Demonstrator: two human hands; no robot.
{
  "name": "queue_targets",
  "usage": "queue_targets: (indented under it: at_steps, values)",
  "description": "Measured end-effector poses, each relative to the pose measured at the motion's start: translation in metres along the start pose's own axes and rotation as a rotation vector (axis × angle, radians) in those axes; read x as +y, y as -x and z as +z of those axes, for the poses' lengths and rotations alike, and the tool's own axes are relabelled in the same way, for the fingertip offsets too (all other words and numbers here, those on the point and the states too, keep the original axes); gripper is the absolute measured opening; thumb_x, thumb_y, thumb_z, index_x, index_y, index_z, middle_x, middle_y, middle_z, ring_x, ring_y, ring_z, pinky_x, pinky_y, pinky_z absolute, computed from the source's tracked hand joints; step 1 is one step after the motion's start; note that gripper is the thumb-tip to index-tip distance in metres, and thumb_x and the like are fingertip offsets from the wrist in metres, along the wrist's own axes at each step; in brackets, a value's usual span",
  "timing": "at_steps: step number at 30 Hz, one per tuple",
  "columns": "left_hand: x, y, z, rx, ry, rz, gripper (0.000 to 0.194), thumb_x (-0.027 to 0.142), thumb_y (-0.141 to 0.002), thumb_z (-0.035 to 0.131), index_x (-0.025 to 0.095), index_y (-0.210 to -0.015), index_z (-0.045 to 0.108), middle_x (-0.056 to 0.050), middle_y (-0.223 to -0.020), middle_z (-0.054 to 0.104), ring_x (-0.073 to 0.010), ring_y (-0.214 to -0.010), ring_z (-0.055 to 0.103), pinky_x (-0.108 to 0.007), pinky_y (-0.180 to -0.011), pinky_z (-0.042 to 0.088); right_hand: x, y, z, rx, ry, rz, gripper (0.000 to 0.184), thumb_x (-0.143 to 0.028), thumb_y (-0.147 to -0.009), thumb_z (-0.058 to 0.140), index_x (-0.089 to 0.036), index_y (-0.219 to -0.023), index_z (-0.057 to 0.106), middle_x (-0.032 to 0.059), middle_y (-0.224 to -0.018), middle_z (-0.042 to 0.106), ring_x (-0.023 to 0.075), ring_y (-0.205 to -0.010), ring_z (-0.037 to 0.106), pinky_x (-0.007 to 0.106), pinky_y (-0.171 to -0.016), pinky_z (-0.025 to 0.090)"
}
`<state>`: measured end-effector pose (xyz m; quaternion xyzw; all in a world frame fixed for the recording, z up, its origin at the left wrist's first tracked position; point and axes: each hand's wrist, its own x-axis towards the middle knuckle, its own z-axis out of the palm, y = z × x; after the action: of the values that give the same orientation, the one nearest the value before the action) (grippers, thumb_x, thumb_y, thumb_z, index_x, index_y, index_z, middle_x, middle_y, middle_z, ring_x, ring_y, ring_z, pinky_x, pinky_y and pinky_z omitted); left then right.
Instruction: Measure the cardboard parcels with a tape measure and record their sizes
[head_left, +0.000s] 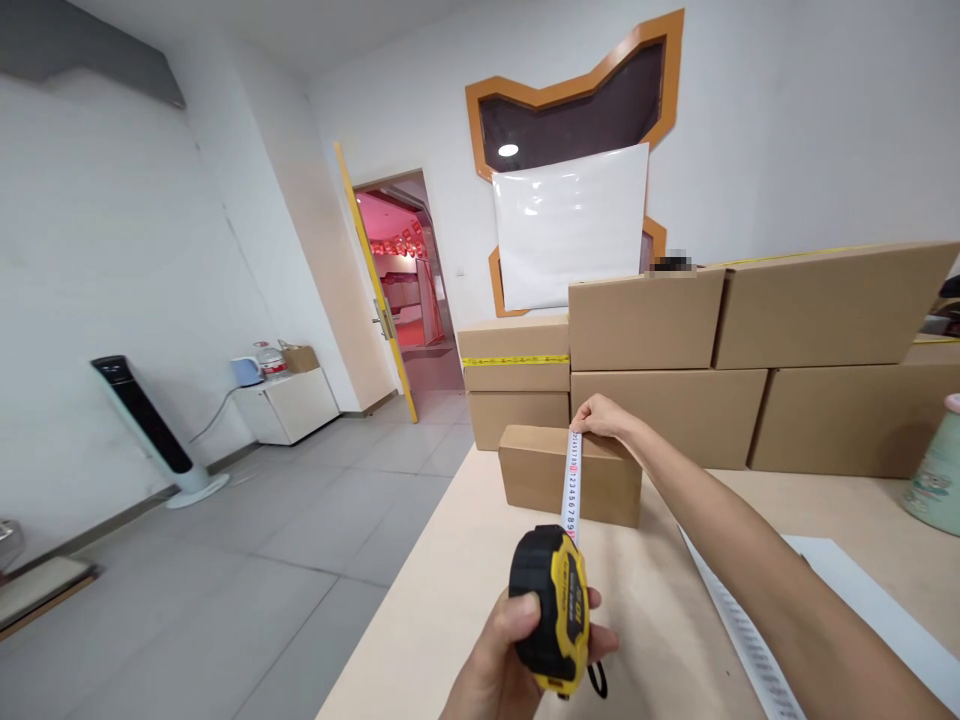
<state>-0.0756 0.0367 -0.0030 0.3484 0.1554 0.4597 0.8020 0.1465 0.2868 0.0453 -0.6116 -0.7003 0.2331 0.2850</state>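
Observation:
Wrapped around a black and yellow tape measure (pixel 551 610), my left hand (pixel 502 645) holds it low over the near part of the table. The white blade (pixel 571 490) runs forward from its case, in front of a small brown cardboard box (pixel 607 485) lying on the table. At the box's upper edge, my right hand (pixel 600 415) pinches the far end of the blade between thumb and finger. The blade's very tip is hidden under those fingers.
Stacked cardboard boxes (pixel 667 415) stand behind the small box. Printed sheets (pixel 742 630) lie under my right forearm, and a green container (pixel 937 480) stands at the right. The table's left edge drops to a tiled floor (pixel 322 560). A yellow-edged door (pixel 375 290) stands ajar.

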Motion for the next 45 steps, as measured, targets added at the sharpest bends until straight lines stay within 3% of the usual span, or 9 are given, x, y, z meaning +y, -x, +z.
queue_targets:
  at_steps: [9,15,19,26,28,31,33,41,45]
  values:
    - [0.000,0.000,0.001,0.008,-0.077,0.003,0.046,0.042,-0.079,0.061,0.018,-0.118,0.062,-0.014,-0.113,0.065,-0.0338,-0.097,0.065,-0.056,-0.100,0.034,-0.016,0.009,-0.004,0.024,0.013,-0.023,0.007,-0.017,-0.058,0.073,-0.018,-0.054,0.068,0.0024,-0.060,0.068,0.0161,-0.063,0.061,0.023,-0.054,0.042]
    - [0.029,0.021,-0.007,-0.080,-0.636,-0.091,0.086,0.046,-0.064,0.073,0.028,-0.141,0.037,-0.012,-0.118,0.059,-0.0336,-0.098,0.061,-0.052,-0.092,0.041,-0.031,0.064,-0.066,0.088,-0.046,-0.194,0.010,-0.029,-0.074,0.064,-0.019,-0.073,0.065,0.0015,-0.077,0.069,0.0136,-0.071,0.060,0.022,-0.060,0.042]
    - [0.048,0.029,-0.022,-0.113,-1.057,-0.237,0.097,0.046,-0.061,0.075,0.032,-0.145,0.028,-0.009,-0.122,0.058,-0.0354,-0.112,0.055,-0.049,-0.098,0.038,-0.004,0.137,-0.084,0.024,-0.203,-0.257,0.018,-0.035,-0.074,0.067,-0.018,-0.074,0.061,0.0009,-0.068,0.065,0.0125,-0.062,0.057,0.022,-0.054,0.041]
    - [0.017,0.010,-0.041,-0.274,-1.552,-0.321,0.105,0.032,-0.060,0.071,0.034,-0.148,0.014,-0.011,-0.143,0.042,-0.0353,-0.125,0.044,-0.048,-0.104,0.034,0.028,0.242,0.001,-0.078,-0.266,-0.131,0.012,-0.032,-0.077,0.064,-0.021,-0.073,0.063,0.0020,-0.078,0.070,0.0152,-0.070,0.062,0.026,-0.064,0.046]
    - [0.009,0.004,-0.048,-0.289,-1.624,-0.242,0.106,0.023,-0.056,0.069,0.034,-0.148,0.015,-0.010,-0.145,0.040,-0.0358,-0.125,0.043,-0.048,-0.104,0.034,0.045,0.250,0.000,0.012,-0.105,-0.095,0.014,-0.035,-0.082,0.057,-0.023,-0.078,0.063,0.0020,-0.084,0.070,0.0166,-0.074,0.062,0.027,-0.066,0.045]
    - [0.010,-0.004,-0.061,-0.239,-1.707,-0.122,0.100,0.014,-0.055,0.060,0.032,-0.146,0.022,-0.011,-0.129,0.054,-0.0354,-0.110,0.054,-0.048,-0.094,0.041,0.090,0.251,-0.027,0.293,0.335,0.236,0.023,-0.040,-0.087,0.048,-0.023,-0.075,0.055,0.0028,-0.070,0.066,0.0198,-0.068,0.059,0.030,-0.061,0.037]
    - [0.016,-0.011,-0.071,-0.209,-1.800,-0.093,0.094,0.014,-0.056,0.056,0.029,-0.145,0.028,-0.012,-0.123,0.058,-0.0348,-0.103,0.057,-0.047,-0.088,0.043,0.124,0.251,-0.044,0.251,0.476,0.415,0.027,-0.047,-0.085,0.049,-0.022,-0.074,0.052,0.0034,-0.064,0.063,0.0220,-0.065,0.058,0.030,-0.059,0.032]
    - [0.026,-0.044,-0.088,-0.152,-1.999,-0.052,0.088,0.017,-0.055,0.053,0.020,-0.141,0.036,-0.012,-0.126,0.059,-0.0321,-0.105,0.058,-0.037,-0.084,0.046,0.171,0.258,-0.046,0.044,0.174,0.364,0.010,-0.018,-0.074,0.051,-0.022,-0.082,0.056,-0.0023,-0.059,0.060,0.0158,-0.057,0.057,0.027,-0.056,0.037]
    - [0.034,-0.054,-0.072,-0.127,-2.165,0.007,0.082,0.020,-0.055,0.057,0.017,-0.136,0.044,-0.013,-0.117,0.063,-0.0338,-0.108,0.055,-0.045,-0.095,0.038,0.162,0.270,-0.070,0.113,-0.399,0.281,0.023,-0.030,-0.084,0.046,-0.019,-0.096,0.062,0.0059,-0.081,0.072,0.0203,-0.077,0.067,0.033,-0.073,0.048]
